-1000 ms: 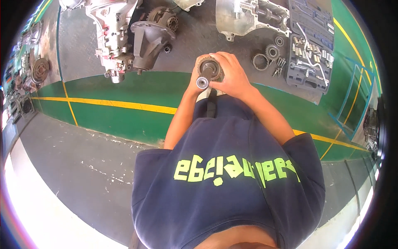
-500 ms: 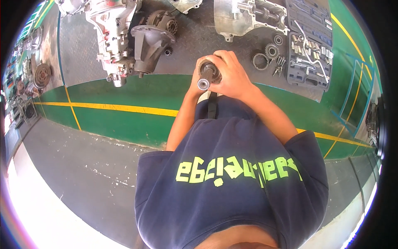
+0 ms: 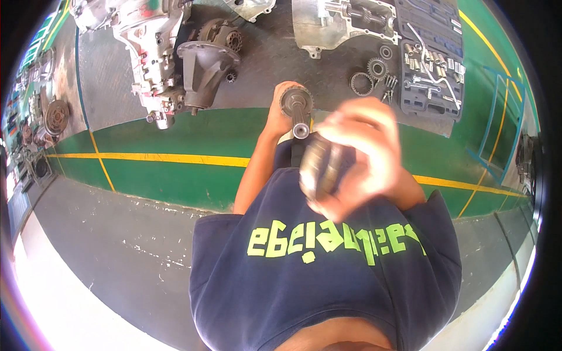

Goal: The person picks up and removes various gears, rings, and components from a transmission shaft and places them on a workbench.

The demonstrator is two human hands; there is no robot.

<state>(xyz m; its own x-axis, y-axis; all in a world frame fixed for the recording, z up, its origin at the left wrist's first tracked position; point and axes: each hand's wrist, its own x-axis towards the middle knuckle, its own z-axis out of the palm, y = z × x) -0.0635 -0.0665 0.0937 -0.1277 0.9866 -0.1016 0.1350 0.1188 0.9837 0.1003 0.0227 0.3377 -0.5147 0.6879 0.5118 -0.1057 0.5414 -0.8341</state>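
Note:
A toothed gear shaft stands on end in front of me, its splined tip pointing up. My left hand is closed around its left side, under the gear teeth. Closer to my chest, my right hand is curled around a thick metal ring and is apart from the shaft. Motion smears both the ring and the fingers, so I cannot tell whether the ring has teeth.
On the dark bench lie a gearbox, a differential housing and an open transmission case. To the right are a gear, a toothed ring, a bearing, several bolts and an open socket set.
Both hands were together around the shaft's top. My right hand has come away toward my chest and right with the metal ring, uncovering the gear teeth. My left hand stays on the shaft.

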